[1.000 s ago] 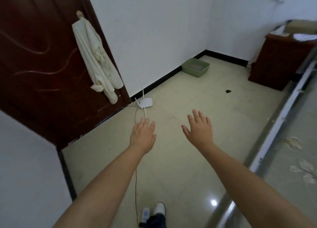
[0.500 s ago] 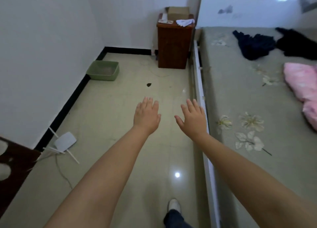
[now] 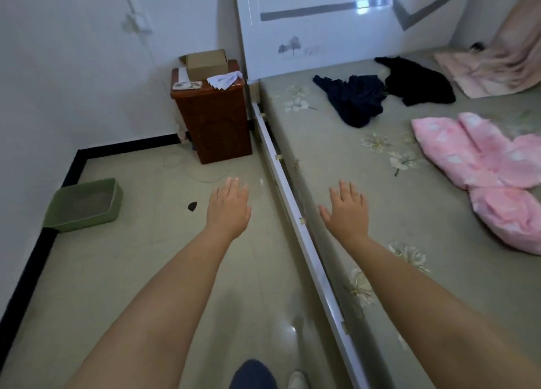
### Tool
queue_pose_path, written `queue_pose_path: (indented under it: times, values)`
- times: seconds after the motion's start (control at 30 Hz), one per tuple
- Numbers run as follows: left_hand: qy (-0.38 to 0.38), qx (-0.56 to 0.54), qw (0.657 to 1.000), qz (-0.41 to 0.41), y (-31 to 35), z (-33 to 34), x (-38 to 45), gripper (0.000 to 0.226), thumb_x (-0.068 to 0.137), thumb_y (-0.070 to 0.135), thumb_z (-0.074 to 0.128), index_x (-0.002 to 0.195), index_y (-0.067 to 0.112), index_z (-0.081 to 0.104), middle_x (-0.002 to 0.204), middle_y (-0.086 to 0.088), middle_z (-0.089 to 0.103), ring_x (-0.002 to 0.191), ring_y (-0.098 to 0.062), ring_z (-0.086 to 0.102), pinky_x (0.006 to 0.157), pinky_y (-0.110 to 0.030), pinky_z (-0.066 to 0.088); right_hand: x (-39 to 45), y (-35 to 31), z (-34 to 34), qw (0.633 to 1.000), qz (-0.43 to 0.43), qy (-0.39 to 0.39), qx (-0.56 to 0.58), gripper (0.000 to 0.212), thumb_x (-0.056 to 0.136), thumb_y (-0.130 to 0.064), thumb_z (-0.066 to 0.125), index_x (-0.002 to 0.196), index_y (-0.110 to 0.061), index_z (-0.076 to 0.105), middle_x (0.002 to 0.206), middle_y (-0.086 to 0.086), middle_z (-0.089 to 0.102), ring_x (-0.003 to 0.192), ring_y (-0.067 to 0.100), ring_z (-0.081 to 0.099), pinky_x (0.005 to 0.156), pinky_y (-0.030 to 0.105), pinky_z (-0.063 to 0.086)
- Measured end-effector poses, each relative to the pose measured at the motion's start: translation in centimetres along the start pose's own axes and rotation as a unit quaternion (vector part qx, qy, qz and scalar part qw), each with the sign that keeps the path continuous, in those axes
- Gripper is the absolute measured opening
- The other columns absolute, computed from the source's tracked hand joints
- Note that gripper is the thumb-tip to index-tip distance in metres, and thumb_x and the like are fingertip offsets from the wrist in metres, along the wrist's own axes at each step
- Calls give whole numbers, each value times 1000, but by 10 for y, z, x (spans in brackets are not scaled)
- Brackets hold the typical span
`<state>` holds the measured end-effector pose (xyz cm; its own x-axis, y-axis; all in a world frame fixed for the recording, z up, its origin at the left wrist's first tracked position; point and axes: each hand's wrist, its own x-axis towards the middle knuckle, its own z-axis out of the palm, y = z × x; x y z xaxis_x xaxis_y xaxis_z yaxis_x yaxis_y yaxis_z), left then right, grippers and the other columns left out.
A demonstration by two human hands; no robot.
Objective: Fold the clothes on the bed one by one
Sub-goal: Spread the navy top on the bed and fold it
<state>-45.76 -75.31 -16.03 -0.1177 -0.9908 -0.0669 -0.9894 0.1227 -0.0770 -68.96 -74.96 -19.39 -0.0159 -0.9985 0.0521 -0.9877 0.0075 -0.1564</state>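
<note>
Clothes wait far up the bed; left hand and right hand are flat, holding nothing. Step closer, take one only.

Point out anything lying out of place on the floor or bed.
A small dark scrap lies loose on the tiled floor beside the green plastic tray. A thin white cable trails in front of the brown wooden cabinet. Crumpled navy garment and black garment sit unfolded on the bed.

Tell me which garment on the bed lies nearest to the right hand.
The pink fleecy garment lies nearest the right hand; the navy garment and black garment lie by the headboard.
</note>
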Motion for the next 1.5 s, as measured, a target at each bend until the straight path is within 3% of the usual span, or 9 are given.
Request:
queue_pose_path:
  times: [0.17,0.37,0.57,0.83,0.97,1.13,1.37,1.5]
  values:
    - [-2,-11,1000,2,-42,9,131,56,97,32,32,146,13,11,154,-10,9,143,-24,4,114,-39,12,112,-4,22,999,22,21,26,50,89,-26,56,129,2,47,143,25,35,134,40,29,109,50,21]
    - [11,-28,998,61,-91,3,334,54,98,34,29,146,15,12,155,-7,9,143,-22,3,114,-38,11,294,-21,45,994,106,9,-11,54,95,-37,40,140,-8,33,152,15,20,141,30,15,113,43,12]
    - [28,6,990,136,-107,-13,514,57,96,37,36,144,12,18,152,-9,18,142,-22,11,112,-38,18,419,-3,46,980,200,9,-10,54,95,-35,41,140,-7,33,152,16,20,142,29,14,113,43,10]
    - [3,61,961,269,-34,13,723,54,94,34,37,140,10,23,147,-9,26,139,-22,17,110,-35,20,550,81,87,946,324,7,-10,53,94,-34,45,137,-5,38,149,17,28,140,31,20,113,43,13]
    - [-28,88,944,315,-1,22,808,58,94,36,36,142,9,19,150,-10,22,139,-22,17,112,-36,19,621,111,101,932,359,-49,-5,55,96,-39,35,143,-12,26,154,10,16,143,25,11,114,40,9]
    - [-57,62,930,358,33,37,904,59,93,38,37,143,10,20,151,-10,20,141,-23,13,113,-37,14,698,128,113,928,366,-70,9,54,97,-40,32,144,-14,25,155,8,12,143,23,6,114,38,7]
    - [-118,5,904,411,102,130,1011,58,94,39,38,141,8,25,148,-12,27,140,-24,16,114,-36,13,783,158,180,893,442,-78,34,54,96,-40,37,142,-12,30,154,8,16,144,23,6,115,38,5]
    - [-159,-15,880,447,130,200,1040,60,96,41,30,144,8,19,153,-12,17,142,-23,8,115,-34,5,818,184,225,869,486,-89,31,55,95,-39,39,141,-11,31,154,8,18,143,24,7,115,39,6]
